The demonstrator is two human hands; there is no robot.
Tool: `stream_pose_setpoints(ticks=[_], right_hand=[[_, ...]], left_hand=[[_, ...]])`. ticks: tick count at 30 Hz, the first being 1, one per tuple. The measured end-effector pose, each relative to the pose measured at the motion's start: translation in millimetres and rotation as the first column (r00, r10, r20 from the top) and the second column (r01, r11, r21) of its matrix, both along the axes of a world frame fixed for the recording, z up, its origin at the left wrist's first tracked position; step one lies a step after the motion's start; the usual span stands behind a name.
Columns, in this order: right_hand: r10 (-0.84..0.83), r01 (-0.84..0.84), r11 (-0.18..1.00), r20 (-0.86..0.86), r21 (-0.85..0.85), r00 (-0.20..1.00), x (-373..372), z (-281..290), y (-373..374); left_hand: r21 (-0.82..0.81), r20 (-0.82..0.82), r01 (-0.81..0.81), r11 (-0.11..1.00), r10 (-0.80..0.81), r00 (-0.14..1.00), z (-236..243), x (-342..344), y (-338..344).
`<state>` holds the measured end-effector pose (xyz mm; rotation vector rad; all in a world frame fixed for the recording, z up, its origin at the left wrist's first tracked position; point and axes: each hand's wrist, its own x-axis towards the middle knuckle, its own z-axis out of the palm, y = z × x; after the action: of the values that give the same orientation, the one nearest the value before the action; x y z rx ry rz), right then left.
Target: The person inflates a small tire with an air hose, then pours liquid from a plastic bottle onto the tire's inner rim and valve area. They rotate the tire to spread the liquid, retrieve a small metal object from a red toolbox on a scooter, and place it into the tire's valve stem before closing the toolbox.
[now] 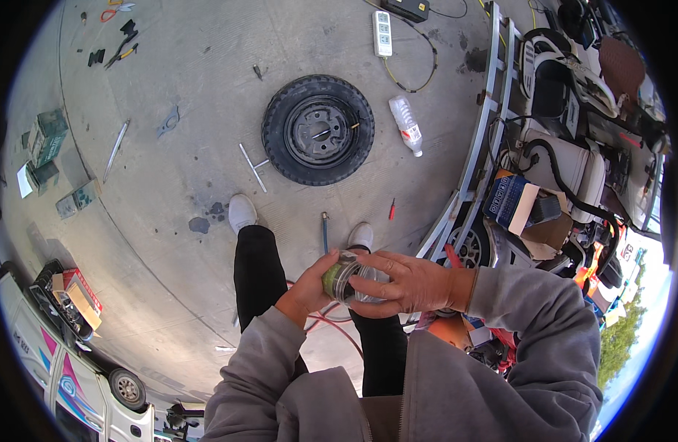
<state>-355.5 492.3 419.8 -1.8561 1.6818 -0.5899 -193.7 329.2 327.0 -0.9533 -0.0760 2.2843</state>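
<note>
A small clear jar [342, 274] with a green side is held in front of my body, above my legs. My left hand [310, 289] wraps around its green end from the left. From the right, the bent fingers of my right hand [407, 283] grip the clear end. Much of the jar is hidden behind my fingers, and its contents cannot be made out. Beyond my shoes, a black tire on a wheel rim [318, 130] lies flat on the concrete floor. A T-shaped metal wrench [253, 169] rests by its left side.
A plastic bottle [406, 127] and a power strip [382, 34] lie right of the tire. Near my feet are a red-handled screwdriver [392, 210] and a blue hose end [325, 233]. A metal ladder-like frame [477, 140] and scooters stand right; pliers [123, 50] lie far left.
</note>
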Motion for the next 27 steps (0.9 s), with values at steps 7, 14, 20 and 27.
stream_pose_setpoints(ticks=[7,14,20,27], right_hand=[[-0.745,0.761,0.621,0.444,0.189,0.497,-9.4,150.6,34.1],[-0.837,0.894,0.448,0.341,-0.021,0.428,6.2,329.0,56.4],[-0.954,0.868,0.281,-0.018,-0.410,0.300,59.7,473.2,57.8],[-0.924,0.910,0.320,-0.299,-0.265,0.237,110.3,535.5,34.5]], left_hand=[[0.112,-0.308,-0.071,0.991,0.103,0.946,161.4,-73.2,-27.3],[0.040,-0.473,0.100,0.994,-0.070,0.878,342.6,-128.4,-3.9],[0.088,-0.602,0.151,0.985,-0.068,0.795,448.3,-126.6,22.5],[-0.130,-0.637,0.320,0.938,-0.327,0.699,511.9,-103.4,25.9]])
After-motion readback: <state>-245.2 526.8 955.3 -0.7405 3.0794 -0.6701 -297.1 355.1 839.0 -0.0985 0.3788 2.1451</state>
